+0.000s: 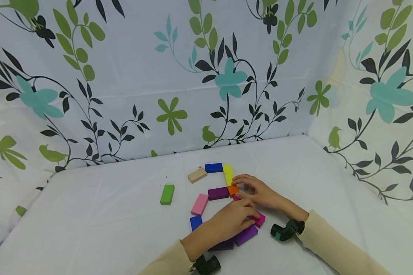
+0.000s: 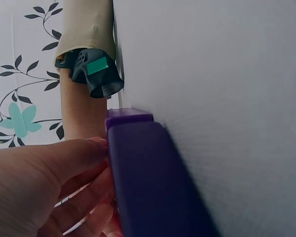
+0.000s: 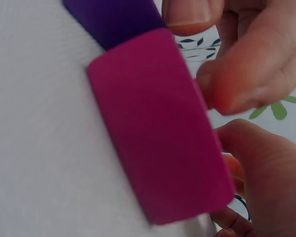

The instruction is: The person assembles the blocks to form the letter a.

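In the head view, wooden blocks lie in an outline on the white cloth. My left hand reaches over them, its loosely bent thumb and index finger touching the inner side of a magenta block. A purple block meets that block's end in the right wrist view; the left wrist view has the left fingers along one side of the purple blocks. My right hand has its index finger by the yellow block and orange block, its thumb at another, mostly covered magenta block. Whether it pinches one I cannot tell.
A dark purple block, a pink block, blue blocks and a natural wood block belong to the arrangement. Left of it lies a green block. Patterned cloth hangs behind and at the sides.
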Available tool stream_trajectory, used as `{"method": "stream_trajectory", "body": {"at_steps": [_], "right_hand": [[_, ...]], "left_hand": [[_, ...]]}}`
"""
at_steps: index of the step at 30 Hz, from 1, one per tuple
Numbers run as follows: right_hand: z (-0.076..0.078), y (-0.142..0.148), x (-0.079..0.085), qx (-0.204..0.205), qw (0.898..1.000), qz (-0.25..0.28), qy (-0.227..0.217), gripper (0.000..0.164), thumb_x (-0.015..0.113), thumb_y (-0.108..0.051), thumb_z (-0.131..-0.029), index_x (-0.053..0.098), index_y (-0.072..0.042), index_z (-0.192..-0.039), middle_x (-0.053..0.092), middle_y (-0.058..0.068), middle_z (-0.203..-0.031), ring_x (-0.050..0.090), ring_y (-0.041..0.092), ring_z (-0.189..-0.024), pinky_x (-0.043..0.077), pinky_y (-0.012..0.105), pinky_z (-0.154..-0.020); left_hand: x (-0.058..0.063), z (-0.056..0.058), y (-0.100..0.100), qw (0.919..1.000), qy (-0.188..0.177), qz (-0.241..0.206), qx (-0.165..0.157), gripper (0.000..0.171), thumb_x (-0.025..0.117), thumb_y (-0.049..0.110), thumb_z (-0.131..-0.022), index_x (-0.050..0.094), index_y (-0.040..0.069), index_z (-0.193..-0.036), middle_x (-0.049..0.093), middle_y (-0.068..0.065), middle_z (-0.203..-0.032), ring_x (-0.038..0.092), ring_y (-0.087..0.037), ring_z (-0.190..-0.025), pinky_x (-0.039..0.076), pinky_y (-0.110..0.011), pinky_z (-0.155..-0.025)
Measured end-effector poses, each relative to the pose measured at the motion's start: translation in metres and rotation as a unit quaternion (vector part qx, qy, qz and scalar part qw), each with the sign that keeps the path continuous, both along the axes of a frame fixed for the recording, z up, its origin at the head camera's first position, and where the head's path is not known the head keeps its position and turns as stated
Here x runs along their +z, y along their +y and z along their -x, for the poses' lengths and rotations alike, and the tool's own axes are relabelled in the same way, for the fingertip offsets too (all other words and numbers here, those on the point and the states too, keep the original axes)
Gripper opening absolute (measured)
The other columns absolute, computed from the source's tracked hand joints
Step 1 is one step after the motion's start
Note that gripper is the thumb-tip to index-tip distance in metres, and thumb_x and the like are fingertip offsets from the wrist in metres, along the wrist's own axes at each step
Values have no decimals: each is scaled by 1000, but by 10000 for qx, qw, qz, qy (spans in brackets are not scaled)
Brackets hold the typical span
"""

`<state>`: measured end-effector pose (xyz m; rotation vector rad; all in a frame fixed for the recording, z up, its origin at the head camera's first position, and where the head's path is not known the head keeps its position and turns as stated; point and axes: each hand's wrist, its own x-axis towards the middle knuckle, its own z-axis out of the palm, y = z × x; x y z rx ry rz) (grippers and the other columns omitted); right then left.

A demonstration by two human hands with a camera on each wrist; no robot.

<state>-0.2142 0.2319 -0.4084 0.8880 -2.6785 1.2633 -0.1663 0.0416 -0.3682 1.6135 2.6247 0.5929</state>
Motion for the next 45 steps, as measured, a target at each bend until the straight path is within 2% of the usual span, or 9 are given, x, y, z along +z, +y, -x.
{"method": "stream_trajectory", "body": {"at_steps": [4, 9, 15, 18, 23, 33, 38, 45], "right_hand": [[1, 0, 0, 8, 10000, -8, -51, 34, 67, -14, -92, 61, -5, -124, 54, 15, -135, 51, 22, -98, 44, 28, -81], [2, 2, -2, 12, 10000, -53, -18, 34, 66, -13, -92, 61, -6, -125, 54, 14, -135, 50, 22, -98, 44, 28, -81], [2, 1, -3, 49, 10000, 65, 0, 33, 66, -12, -92, 62, -6, -124, 54, 14, -135, 50, 22, -96, 42, 28, -79], [2, 1, -4, 69, 9999, 107, 8, 33, 67, -12, -91, 62, -5, -124, 54, 15, -134, 50, 21, -95, 41, 28, -78], [4, 1, -4, 41, 10000, 83, -3, 33, 66, -12, -92, 62, -6, -124, 55, 14, -135, 50, 21, -95, 42, 27, -78], [3, 1, -4, 21, 9998, 92, -145, 34, 66, -13, -92, 61, -6, -125, 54, 14, -135, 51, 22, -98, 42, 28, -80], [2, 1, -3, 23, 10000, 28, -76, 34, 66, -12, -92, 61, -5, -125, 54, 15, -135, 51, 21, -98, 43, 27, -80], [2, 1, -1, 53, 10000, -22, -26, 35, 67, -13, -92, 61, -5, -125, 54, 15, -135, 51, 21, -98, 45, 27, -80]], "left_hand": [[2, -2, -2, 9991, 299, 271, 134, 16, 70, 24, -92, 76, 19, -106, 64, 8, -106, 58, -2, -101, 44, -17, -87], [5, -3, -4, 9981, 217, 507, 289, 19, 69, 31, -92, 75, 21, -107, 64, 10, -108, 56, -2, -105, 45, -23, -88], [7, 2, 2, 9981, 460, 404, -58, 22, 67, 24, -94, 72, 16, -114, 65, 5, -116, 58, -5, -111, 46, -22, -96], [7, 4, 5, 9976, 427, 516, -177, 23, 66, 23, -95, 71, 17, -117, 66, 6, -118, 59, -5, -113, 45, -22, -98], [5, 5, 8, 9961, 503, 719, -29, 22, 65, 24, -95, 71, 19, -116, 68, 8, -114, 60, -4, -111, 46, -23, -93], [1, 3, 6, 9959, 603, 669, 99, 21, 65, 27, -95, 71, 19, -114, 66, 6, -112, 59, -4, -107, 46, -22, -87], [4, 0, 1, 9968, 300, 704, 228, 22, 64, 29, -95, 70, 20, -115, 64, 7, -114, 58, -4, -106, 47, -23, -86], [7, -2, -13, 9949, -309, 857, 437, 34, 64, 47, -92, 67, 21, -114, 64, 9, -110, 58, -2, -101, 46, -24, -83]]}}
